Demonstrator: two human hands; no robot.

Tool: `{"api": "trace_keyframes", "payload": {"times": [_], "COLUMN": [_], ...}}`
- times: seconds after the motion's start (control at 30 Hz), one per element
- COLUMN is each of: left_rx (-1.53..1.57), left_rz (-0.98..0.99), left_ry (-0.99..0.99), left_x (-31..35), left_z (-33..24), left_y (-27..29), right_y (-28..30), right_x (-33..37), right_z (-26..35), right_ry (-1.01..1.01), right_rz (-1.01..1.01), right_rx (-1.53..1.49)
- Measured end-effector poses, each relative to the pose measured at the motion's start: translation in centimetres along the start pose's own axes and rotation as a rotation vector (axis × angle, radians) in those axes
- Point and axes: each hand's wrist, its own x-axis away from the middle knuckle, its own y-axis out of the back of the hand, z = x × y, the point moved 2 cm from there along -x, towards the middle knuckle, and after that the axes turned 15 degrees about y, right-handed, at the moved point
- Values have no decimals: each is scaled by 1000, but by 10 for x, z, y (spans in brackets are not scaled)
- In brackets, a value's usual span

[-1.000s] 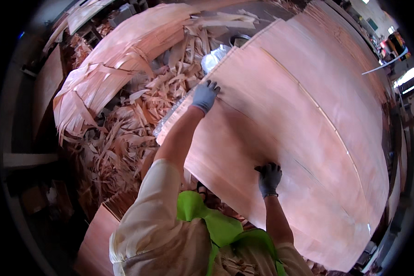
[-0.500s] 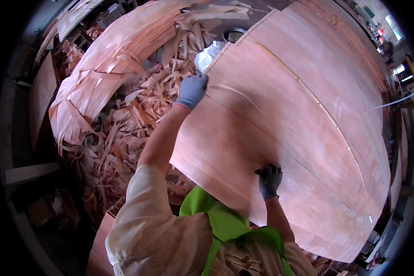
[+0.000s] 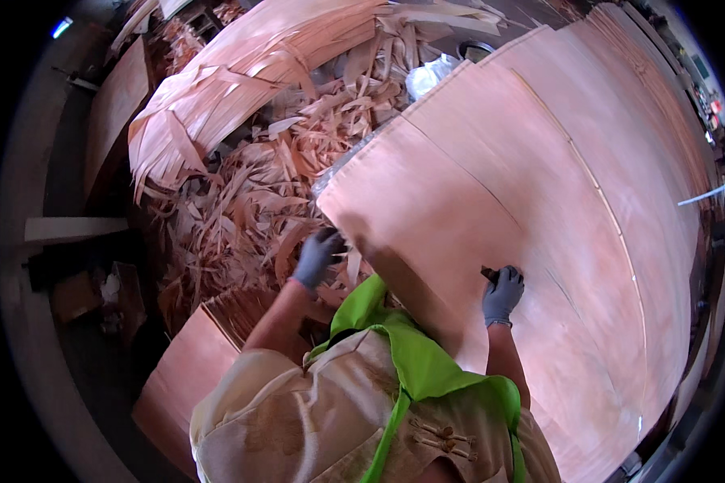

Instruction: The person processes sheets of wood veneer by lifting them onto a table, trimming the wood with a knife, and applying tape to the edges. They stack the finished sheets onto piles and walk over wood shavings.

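Broad sheets of pinkish wood veneer (image 3: 451,193) lie stacked before me, with long thin cracks in the top one. My left hand (image 3: 317,259), in a grey glove, is beside the stack's left corner, over loose veneer scraps (image 3: 250,201). Its fingers look spread, and I see nothing held in them. Resting on the top sheet, my gloved right hand (image 3: 503,296) is closed around a small dark tool (image 3: 489,274). Most of that tool is hidden by the fingers, so its kind does not show. A narrow pale strip (image 3: 600,193) curves along the sheet to the right.
A large bent bundle of veneer (image 3: 242,76) lies at the far left beyond the scraps. Near the stack's far edge are a white plastic bag (image 3: 431,76) and a dark round container (image 3: 476,51). Another veneer stack (image 3: 189,354) stands at lower left.
My left hand has come back from the stack's far left edge toward my body, and its fingers have loosened. A thin curved sliver no longer shows on the sheet. The view has shifted left.
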Motion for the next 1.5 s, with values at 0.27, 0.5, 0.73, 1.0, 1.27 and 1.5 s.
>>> {"api": "trace_keyframes", "payload": {"times": [0.27,0.5,0.73,1.0,1.27,1.5], "left_rx": [397,-196,-721,-238,-1368,-1310], "left_rz": [184,-78,-227,-389,100,-130], "left_ry": [220,-122,-594,-687,-1123,-1152], "left_x": [-32,-58,0,47,10,-105], "left_z": [17,2,-56,-53,6,-36], "left_y": [-85,-118,-197,-130,-144,-137], "right_y": [8,-4,-9,-2,5,-5], "right_x": [-3,0,4,-2,-16,-57], "right_z": [8,2,-3,5,-2,16], "right_ry": [30,96,140,55,25,45], "right_rz": [-35,-42,-107,-78,121,270], "right_rx": [8,18,6,45,34,-249]}}
